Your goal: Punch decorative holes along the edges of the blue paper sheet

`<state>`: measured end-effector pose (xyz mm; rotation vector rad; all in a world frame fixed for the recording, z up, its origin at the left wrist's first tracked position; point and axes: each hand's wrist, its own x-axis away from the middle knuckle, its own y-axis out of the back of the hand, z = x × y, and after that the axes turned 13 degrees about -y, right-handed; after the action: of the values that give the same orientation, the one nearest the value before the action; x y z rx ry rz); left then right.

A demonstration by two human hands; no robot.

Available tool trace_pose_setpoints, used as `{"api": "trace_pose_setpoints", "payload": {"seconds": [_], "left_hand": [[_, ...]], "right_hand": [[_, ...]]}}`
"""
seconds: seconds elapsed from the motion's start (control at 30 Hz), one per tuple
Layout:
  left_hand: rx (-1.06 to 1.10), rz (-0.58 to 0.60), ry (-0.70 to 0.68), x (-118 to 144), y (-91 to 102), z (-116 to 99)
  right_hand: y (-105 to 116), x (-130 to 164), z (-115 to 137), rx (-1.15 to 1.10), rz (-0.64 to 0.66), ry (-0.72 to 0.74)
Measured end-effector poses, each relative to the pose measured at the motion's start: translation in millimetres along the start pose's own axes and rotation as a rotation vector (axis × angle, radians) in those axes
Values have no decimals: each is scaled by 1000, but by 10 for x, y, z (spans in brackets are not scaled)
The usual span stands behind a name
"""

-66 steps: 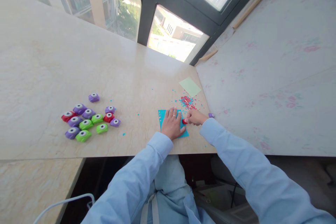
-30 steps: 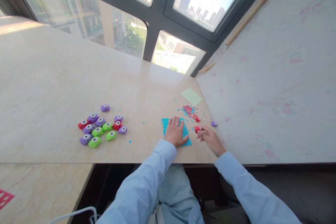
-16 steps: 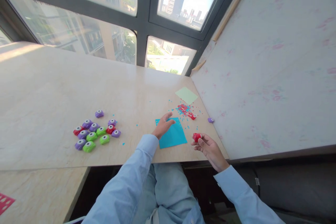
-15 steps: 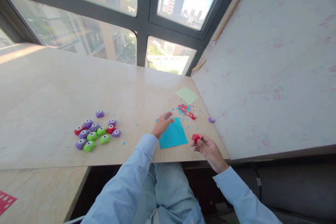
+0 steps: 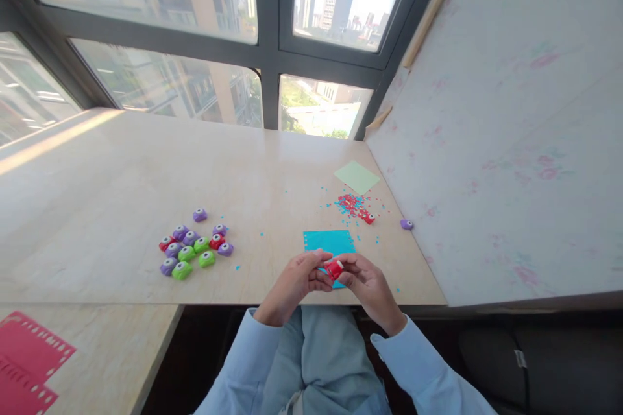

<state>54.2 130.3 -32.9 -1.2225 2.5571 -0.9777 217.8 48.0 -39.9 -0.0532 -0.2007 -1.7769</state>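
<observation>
A person in a long-sleeved, light blue shirt, seen from above by a head-worn camera. The left sleeve and the right sleeve are of the same smooth, pale blue cloth, each ending in a plain buttoned-style cuff at the wrist, with soft folds along the forearm. Between the sleeves lies a lap in slightly greyer blue fabric, with a paler strip near the bottom edge. The left hand and the right hand are bare and ungloved; whether either wears a ring cannot be told.
</observation>
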Motion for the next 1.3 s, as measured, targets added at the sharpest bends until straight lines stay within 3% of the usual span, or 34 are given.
{"api": "trace_pose_setpoints", "payload": {"seconds": [0.2,0.33,0.47,0.67,0.73,0.93,1.1,1.3], "left_hand": [[212,-33,-19,198,101,199],[231,-24,-36,258,144,256],[157,-67,-129,291,183,243],[-237,-424,-386,156,463,216],[-465,-464,-470,72,568,207],[-970,-308,-627,-85,676,228],[-1171,-278,-696,-67,775,280],[-1236,-271,-674,-20,830,227]], "right_hand": [[-47,-64,-34,243,19,214],[-66,-99,-50,214,94,243],[-20,-93,-75,199,52,247],[167,39,-293,516,-45,286],[179,110,-425,692,-40,332],[37,288,-753,1018,-68,440],[-42,327,-801,936,-194,441],[-11,277,-705,842,-143,446]]}}
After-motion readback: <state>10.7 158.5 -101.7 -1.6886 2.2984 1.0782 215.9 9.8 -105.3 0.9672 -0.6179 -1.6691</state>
